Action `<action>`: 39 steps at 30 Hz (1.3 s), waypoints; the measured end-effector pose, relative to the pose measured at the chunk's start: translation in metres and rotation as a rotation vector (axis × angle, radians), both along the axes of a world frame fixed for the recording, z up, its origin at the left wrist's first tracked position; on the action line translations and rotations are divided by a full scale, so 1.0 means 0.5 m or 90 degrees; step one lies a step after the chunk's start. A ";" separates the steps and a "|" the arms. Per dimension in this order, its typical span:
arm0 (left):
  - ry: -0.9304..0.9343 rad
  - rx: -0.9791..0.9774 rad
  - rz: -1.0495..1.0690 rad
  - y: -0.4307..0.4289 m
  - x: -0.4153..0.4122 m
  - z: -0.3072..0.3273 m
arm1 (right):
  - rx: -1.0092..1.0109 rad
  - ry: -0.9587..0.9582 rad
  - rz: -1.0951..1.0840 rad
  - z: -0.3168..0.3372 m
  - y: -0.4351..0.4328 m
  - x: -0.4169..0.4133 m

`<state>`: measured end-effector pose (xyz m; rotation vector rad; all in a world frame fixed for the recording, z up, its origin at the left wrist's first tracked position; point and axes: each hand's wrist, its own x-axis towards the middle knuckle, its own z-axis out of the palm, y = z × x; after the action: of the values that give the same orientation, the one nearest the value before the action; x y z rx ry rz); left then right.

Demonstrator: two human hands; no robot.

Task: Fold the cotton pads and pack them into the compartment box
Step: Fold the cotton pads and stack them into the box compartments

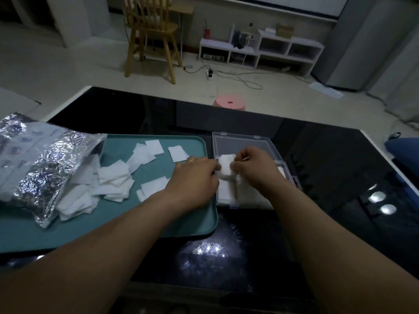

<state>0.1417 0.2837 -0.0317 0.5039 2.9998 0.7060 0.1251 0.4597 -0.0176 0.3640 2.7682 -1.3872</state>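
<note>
As left hand point(192, 177) and right hand point(254, 166) pinch cotton pad point(225, 164), compartment box point(240, 143) below

A person's left hand point(195, 177) and right hand point(254, 166) pinch a white cotton pad point(225, 165) between them over an open clear compartment box point(240, 143) on a glossy black table point(317, 177). At the box's nine o'clock, a teal tray point(120, 148) holds scattered loose pads point(113, 177). A crinkled foil bag point(40, 164) lies at the tray's nine o'clock.
</note>
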 end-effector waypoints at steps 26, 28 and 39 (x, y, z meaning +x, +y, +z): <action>0.046 0.109 0.102 -0.162 -0.015 0.069 | 0.344 0.152 0.085 -0.006 -0.051 0.000; 0.040 0.107 0.112 -0.197 -0.011 0.081 | 0.345 0.208 0.098 0.013 -0.077 0.008; -0.117 -0.173 0.032 -0.266 0.070 0.020 | 0.423 -0.034 0.401 0.006 -0.247 0.063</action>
<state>0.1765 0.1506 -0.0216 0.3314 2.8785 0.3173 0.1566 0.3365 -0.0147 -0.4347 2.8279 -0.3125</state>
